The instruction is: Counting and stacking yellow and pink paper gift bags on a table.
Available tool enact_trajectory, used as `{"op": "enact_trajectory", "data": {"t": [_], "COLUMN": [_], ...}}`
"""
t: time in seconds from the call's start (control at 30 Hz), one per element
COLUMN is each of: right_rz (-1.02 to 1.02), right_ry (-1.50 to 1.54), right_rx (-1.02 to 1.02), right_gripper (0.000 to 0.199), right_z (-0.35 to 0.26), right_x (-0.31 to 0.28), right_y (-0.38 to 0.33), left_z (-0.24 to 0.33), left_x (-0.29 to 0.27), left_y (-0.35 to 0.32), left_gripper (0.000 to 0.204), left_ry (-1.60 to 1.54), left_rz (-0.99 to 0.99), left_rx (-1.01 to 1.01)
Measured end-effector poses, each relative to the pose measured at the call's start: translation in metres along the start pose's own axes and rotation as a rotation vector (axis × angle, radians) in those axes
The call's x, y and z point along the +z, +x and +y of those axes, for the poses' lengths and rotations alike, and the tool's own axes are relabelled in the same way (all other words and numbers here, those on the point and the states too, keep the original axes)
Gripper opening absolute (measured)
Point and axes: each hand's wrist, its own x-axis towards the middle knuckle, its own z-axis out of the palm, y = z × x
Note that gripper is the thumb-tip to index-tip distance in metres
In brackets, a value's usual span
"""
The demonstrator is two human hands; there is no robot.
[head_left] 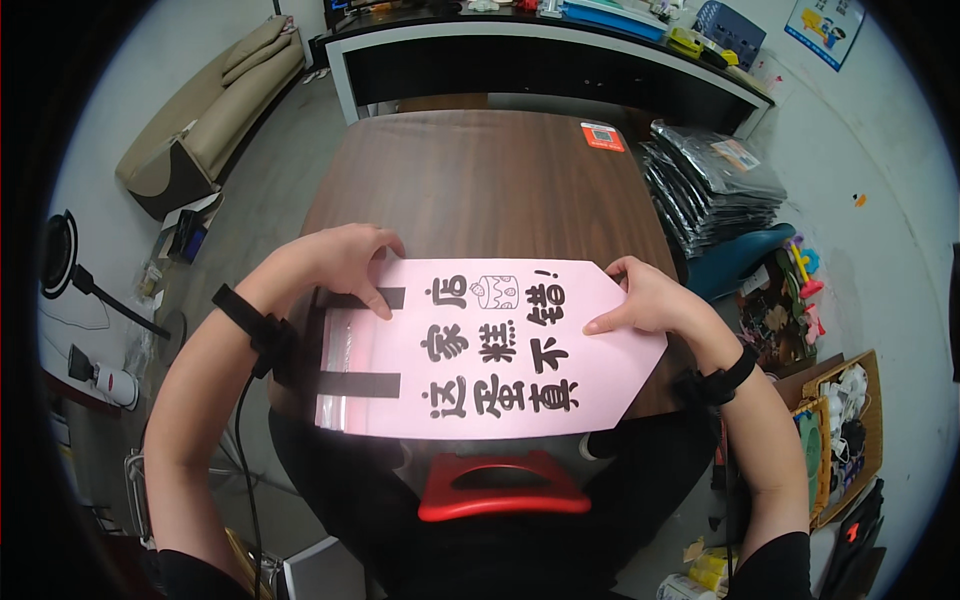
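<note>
**Pink pointed card [495,350] spans the gap from left hand [350,262] to right hand [645,300]**

In the head view, the card is over the near part of the brown wood-grain worktop [480,180], its printed face up. Its long axis runs left to right, across the person's body, with the square end at left and the tapered point at right. Its near edge reaches out over the lap; whether the card rests flat or is slightly raised cannot be told.

Each hand is already at its own end, so neither is nearer overall. The left hand is at the far left corner: its thumb touches the face beside the upper dark strip [388,298], while its index finger stands apart from the thumb, beyond the far edge. The underside is hidden, so I cannot tell whether that hand grips. The right hand appears clamped on the far slanted edge of the tapered end, thumb on top and the other fingers partly hidden behind. Most of the card therefore lies on the near side of both hands.

The lower dark strip [358,386] and clear plastic film [335,412] mark the left end. A red stool [505,512] shows between the legs.
</note>
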Motion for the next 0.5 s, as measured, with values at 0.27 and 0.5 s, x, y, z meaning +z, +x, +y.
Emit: {"op": "enact_trajectory", "data": {"t": [0.27,0.5], "right_rz": [-0.022,0.083], "right_ry": [0.231,0.139], "right_rx": [-0.105,-0.213], "right_gripper": [0.076,0.066], "right_z": [-0.012,-0.008], "right_x": [0.004,-0.058], "right_y": [-0.012,0.001], "left_z": [-0.002,0.029], "left_x": [-0.006,-0.107], "left_y": [-0.005,-0.072], "left_gripper": [0.101,0.078], "left_ry": [-0.034,-0.121], "left_rz": [0.015,0.327], "left_rx": [0.021,0.097]}}
